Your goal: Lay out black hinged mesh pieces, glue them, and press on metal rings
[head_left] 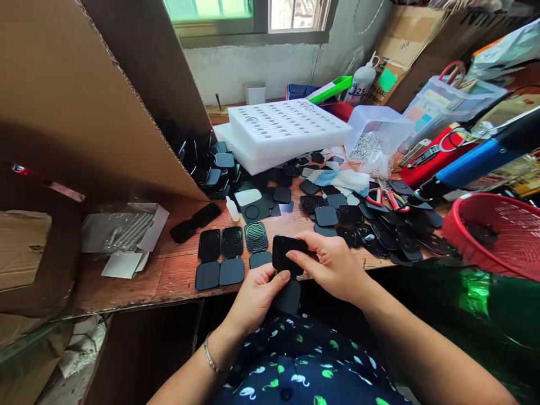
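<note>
My left hand (255,298) and my right hand (331,264) together hold a black hinged square case (287,253) at the front edge of the wooden table (169,275). The left thumb presses on the case's lower part, whose grey lid (289,296) hangs down below the table edge. The right fingers pinch the case's upper right side. Just left of the hands, a row of opened black cases (232,253) lies flat on the table.
A heap of black case parts (379,225) covers the table's right. White foam trays (287,129) stand behind, a red basket (498,230) at right, a blue-handled tool (476,163), red scissors (386,198), a large cardboard sheet (84,95) at left.
</note>
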Available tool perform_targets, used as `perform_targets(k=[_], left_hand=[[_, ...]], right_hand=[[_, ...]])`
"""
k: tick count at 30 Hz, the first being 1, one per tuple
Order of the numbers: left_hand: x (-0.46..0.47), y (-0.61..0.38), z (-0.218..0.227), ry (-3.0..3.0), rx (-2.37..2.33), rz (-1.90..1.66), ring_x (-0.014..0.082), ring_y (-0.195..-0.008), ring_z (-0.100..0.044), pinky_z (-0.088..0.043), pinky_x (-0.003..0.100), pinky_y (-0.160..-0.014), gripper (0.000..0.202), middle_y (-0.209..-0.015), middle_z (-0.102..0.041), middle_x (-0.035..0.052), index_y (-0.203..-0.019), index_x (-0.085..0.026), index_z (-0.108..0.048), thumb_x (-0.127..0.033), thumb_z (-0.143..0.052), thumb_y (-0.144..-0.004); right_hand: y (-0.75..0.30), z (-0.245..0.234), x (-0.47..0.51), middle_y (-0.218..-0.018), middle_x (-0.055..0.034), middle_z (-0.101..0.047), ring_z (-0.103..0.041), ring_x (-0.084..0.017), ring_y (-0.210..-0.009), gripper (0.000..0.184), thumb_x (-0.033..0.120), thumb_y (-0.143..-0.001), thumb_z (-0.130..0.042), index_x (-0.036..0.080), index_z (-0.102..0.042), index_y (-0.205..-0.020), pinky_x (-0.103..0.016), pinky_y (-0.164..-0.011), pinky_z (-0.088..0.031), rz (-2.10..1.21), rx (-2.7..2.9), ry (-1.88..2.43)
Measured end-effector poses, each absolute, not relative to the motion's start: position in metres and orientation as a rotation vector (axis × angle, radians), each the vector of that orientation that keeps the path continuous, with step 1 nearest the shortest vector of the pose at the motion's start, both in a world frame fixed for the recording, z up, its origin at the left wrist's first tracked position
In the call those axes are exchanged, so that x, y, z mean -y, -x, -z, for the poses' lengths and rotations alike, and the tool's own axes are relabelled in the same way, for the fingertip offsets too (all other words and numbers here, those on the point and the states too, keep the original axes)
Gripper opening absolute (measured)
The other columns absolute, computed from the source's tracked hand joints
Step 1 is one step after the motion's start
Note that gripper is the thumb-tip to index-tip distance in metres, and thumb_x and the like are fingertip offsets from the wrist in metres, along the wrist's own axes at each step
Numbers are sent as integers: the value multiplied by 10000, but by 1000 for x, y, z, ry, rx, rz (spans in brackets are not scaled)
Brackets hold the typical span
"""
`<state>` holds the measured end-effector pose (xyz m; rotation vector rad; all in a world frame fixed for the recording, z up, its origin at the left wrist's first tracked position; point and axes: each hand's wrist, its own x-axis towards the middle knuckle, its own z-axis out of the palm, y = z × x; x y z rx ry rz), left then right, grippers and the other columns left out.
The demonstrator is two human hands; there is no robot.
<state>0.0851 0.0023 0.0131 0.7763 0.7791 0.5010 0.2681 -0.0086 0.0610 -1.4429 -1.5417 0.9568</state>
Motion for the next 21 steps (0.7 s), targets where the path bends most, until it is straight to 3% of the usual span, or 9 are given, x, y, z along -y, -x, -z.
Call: perform_targets(k=[4,7,13,18,21], left_hand=[[1,-80,-15,-767,-730,-508,97,-585,-616,-522,216,-583,512,-785,-703,27,-1073,-119,-702,-487,-845,-748],[4,-75,-21,-803,-667,-499,141,-690,-684,-565,249,-659,493,-865,-741,56,-1127,-130,-689,-430,-844,-768],[5,-75,-23,-905,-634,-541,186,-783,-746,-596,253,-706,385,-853,-763,71,-1074,-131,-679,-404,-793,-828],[4,-79,-8,-739,-721,-460,185,-562,-732,-508,176,-417,434,-728,-737,61,-974,-136,-609,-515,-756,-825],[5,-81,-4,-690,-733,-424,189,-524,-726,-469,152,-363,466,-656,-699,35,-949,-134,-598,-543,-766,-802]], right_hand=[[-266,-56,0,-683,11,-627,-519,-110,-559,239,422,-883,-665,183,-671,-888,-237,-512,-409,-1153,1345,1377],[-264,-45,-6,-649,19,-613,-489,-94,-488,328,501,-842,-707,179,-648,-858,-221,-439,-386,-1352,1109,1329],[-261,-29,-11,-654,6,-641,-462,-64,-436,408,531,-736,-802,155,-657,-801,-194,-385,-358,-1565,838,1257],[-261,-24,-6,-696,-9,-676,-508,-92,-485,404,534,-768,-777,161,-676,-883,-216,-427,-390,-1415,918,1363],[-259,-30,3,-717,-11,-681,-555,-117,-556,365,520,-831,-723,169,-687,-922,-231,-485,-424,-1233,1086,1423]])
